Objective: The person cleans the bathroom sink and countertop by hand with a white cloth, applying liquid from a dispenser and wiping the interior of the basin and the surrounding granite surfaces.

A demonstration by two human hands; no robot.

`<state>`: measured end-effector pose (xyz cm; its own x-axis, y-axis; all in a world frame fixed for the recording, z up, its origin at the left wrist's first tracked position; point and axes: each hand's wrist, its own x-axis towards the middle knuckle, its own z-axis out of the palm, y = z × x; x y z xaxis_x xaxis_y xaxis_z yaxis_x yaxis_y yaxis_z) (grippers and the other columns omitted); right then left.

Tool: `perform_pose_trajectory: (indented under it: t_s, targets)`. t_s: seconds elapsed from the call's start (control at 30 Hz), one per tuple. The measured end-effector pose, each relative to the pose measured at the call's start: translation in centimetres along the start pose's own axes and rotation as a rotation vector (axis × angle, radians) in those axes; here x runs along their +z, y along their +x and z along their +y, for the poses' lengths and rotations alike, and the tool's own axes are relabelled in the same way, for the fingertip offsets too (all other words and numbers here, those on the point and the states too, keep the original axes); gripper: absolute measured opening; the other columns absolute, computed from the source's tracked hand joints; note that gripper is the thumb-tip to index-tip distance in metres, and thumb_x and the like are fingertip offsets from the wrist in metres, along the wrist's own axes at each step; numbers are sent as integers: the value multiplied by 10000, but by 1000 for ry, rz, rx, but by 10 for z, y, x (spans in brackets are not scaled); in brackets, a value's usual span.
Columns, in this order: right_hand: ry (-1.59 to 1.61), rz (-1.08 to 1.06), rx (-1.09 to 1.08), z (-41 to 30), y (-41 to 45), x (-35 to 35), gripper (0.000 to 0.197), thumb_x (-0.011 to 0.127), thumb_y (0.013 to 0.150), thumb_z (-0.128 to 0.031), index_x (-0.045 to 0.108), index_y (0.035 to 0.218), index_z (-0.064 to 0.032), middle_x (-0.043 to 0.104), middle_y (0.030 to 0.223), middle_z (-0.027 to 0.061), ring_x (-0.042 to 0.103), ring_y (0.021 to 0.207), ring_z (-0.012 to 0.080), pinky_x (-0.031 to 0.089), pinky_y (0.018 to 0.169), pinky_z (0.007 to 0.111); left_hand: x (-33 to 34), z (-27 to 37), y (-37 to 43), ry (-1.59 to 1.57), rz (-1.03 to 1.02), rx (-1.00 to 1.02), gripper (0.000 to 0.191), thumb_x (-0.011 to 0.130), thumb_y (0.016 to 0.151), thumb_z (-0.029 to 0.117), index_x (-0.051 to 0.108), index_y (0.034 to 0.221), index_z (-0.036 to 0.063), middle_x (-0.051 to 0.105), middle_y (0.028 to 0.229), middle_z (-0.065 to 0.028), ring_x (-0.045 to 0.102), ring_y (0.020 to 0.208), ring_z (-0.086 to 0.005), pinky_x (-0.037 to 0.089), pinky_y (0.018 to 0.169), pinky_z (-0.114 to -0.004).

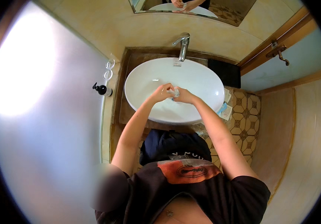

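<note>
Both hands meet over the oval white washbasin [141,75]. My right hand [185,96] is curled around a small whitish, partly see-through item [176,91]; the picture does not settle what it is. A bit of blue shows at its lower edge. From the other side, the fingertips of my left hand [162,92] pinch the same item, and wet or soapy glints lie on the back of that hand. Behind the basin stands a chrome single-lever tap [183,46]; no water is seen running from it.
A black-topped pump bottle [103,89] and two clear rings [108,74] are on the left ledge. Right of the basin lie a black mat [224,73], paper packets [226,112] and a light blue piece [222,107]. A mirror [227,11] hangs above; a door handle [281,54] juts at right.
</note>
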<state>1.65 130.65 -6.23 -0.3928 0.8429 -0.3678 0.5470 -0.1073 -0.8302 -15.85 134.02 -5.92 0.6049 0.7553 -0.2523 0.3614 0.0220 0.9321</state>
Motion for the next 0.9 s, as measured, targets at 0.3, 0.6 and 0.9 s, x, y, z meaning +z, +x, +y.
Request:
perform_pose_trajectory:
  t_s: [0.3,0.6,0.9]
  targets:
    - [-694,88,-277,-22,2,-14,247,510,758,-31,462,997,9,539,930,206,525,896,344,451,773,373,11,49,-6,-223,-159,-336,779,702,663,133,219,1264,28,477,1101,-129,537,932,-254,523,731,-382]
    - [-459,75,-196,4,-11,-22,314,585,710,-76,490,986,41,582,925,235,571,888,352,473,735,398,31,10,26,654,-192,86,191,567,749,224,610,858,72,618,740,-134,606,710,-223,478,641,-323]
    - [-666,105,173,-22,-50,-4,194,534,714,-155,639,865,-95,629,911,126,612,840,281,494,710,376,67,70,-3,1366,-218,-66,229,465,749,198,642,826,76,641,866,-106,632,766,-247,500,642,-363]
